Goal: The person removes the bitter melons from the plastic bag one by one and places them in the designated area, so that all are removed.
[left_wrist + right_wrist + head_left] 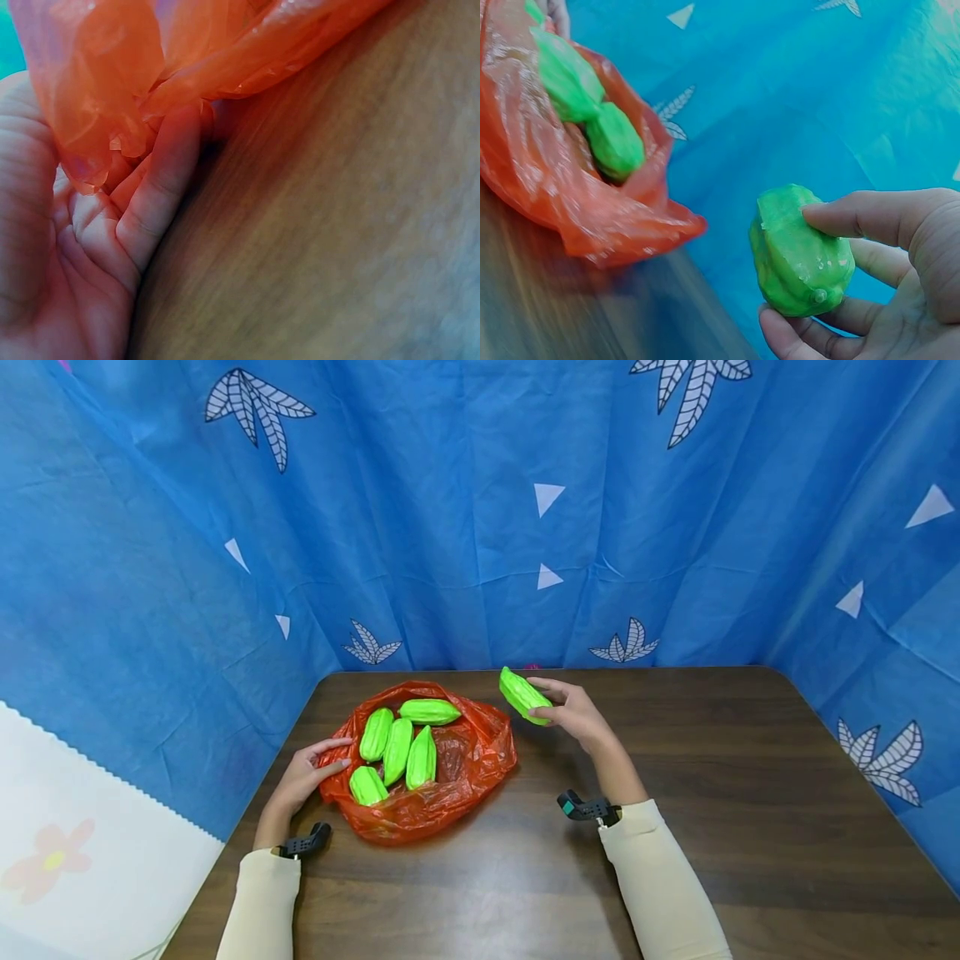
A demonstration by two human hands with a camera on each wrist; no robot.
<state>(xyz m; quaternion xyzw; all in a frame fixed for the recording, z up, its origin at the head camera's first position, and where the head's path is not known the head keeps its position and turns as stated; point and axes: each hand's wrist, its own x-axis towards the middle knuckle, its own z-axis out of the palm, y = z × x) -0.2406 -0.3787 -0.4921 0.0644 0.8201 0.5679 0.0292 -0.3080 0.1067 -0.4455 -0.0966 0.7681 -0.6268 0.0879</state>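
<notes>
a firm but gentle hold probably suits the green fruit point(522, 695), just right of centre in the head view, with the red bag's rim point(442, 827) best held wide. the right hand point(573, 710) has thumb and fingers partly spread, gripping that fruit; the left hand point(303, 772), lower left, pinches the bag's edge. only the left wrist view shows plastic bunched between its thumb and bent fingers; the right wrist view reveals the fruit's knobbed end, lower right
</notes>
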